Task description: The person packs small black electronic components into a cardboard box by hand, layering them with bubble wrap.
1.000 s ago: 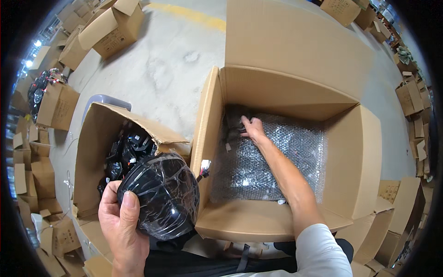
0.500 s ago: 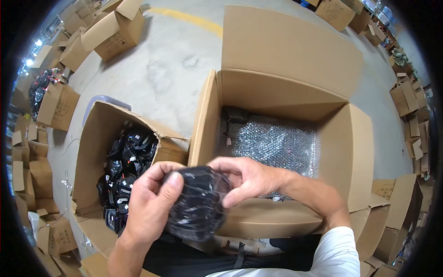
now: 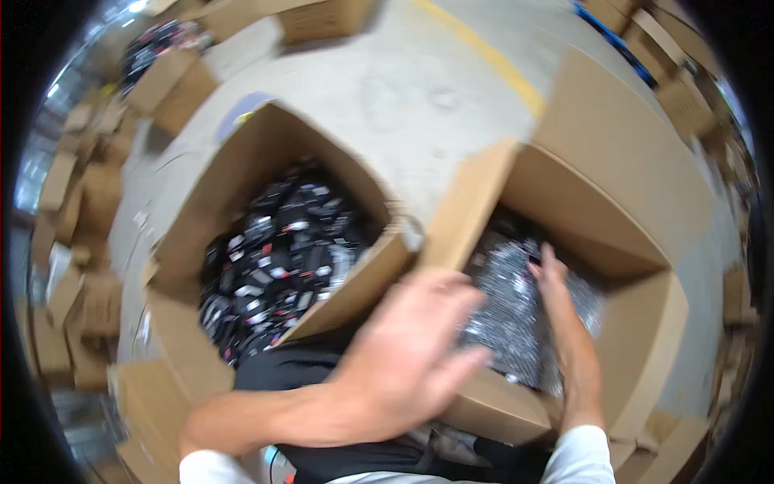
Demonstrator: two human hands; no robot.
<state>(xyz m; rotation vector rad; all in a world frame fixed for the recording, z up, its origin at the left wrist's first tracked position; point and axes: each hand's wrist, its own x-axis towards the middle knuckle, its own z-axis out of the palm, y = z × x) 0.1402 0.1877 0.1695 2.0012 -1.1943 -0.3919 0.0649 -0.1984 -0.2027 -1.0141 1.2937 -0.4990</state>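
My left hand (image 3: 419,343), blurred by motion, hangs above the gap between two cardboard boxes. Its thumb stands away from the fingers and nothing shows in it. Inside the right box (image 3: 588,189) my right hand (image 3: 551,273) reaches low over clear bubble wrap (image 3: 504,310). Thumb and a finger are spread, beside a small dark patch; contact with the wrap is unclear. Dark items (image 3: 506,219) sit in the box's far left corner, too blurred to name. The black film-wrapped bundle cannot be made out. The left box (image 3: 181,246) holds many small black parts (image 3: 278,258) with white labels.
A carton (image 3: 173,89) heaped with black parts stands at the upper left, near a stack of cartons (image 3: 101,302). A yellow line (image 3: 476,44) crosses the grey floor (image 3: 395,113). A blue pallet edge (image 3: 617,44) and more cartons (image 3: 685,105) lie at the upper right.
Both hands held the black wrapped bundle between them; now they are apart. My right hand has moved into the right box, my left hand toward the middle. The view has turned and shifted.
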